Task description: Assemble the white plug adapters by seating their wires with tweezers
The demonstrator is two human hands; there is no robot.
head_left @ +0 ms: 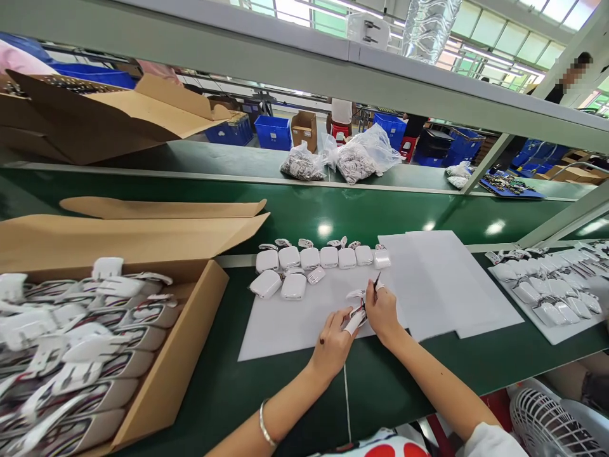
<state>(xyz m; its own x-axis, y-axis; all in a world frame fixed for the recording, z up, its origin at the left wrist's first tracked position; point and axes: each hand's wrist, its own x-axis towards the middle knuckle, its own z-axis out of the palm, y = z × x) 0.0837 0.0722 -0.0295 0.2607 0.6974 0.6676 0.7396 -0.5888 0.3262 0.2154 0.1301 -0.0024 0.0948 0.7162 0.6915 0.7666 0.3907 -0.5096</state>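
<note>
My left hand [335,339] is closed around a small white plastic housing [354,322] with dark and red wires showing. A short dark tip pokes out by its knuckles; what it belongs to is hidden. My right hand [382,311] is closed close beside the housing, and a thin dark pointed tool [377,280] sticks up from its fingers; its exact kind is not clear. Both hands are over a white sheet [285,333]. Beyond them, white rounded-square housings [309,258] stand in a row on the sheet, with two more [294,286] in front.
An open cardboard box [200,324] full of white wired housings stands at left. More white sheets [442,285] lie to the right, then a board of white parts [552,336]. Plastic bags of parts [356,162] sit on the far ledge, under an overhead beam [304,47].
</note>
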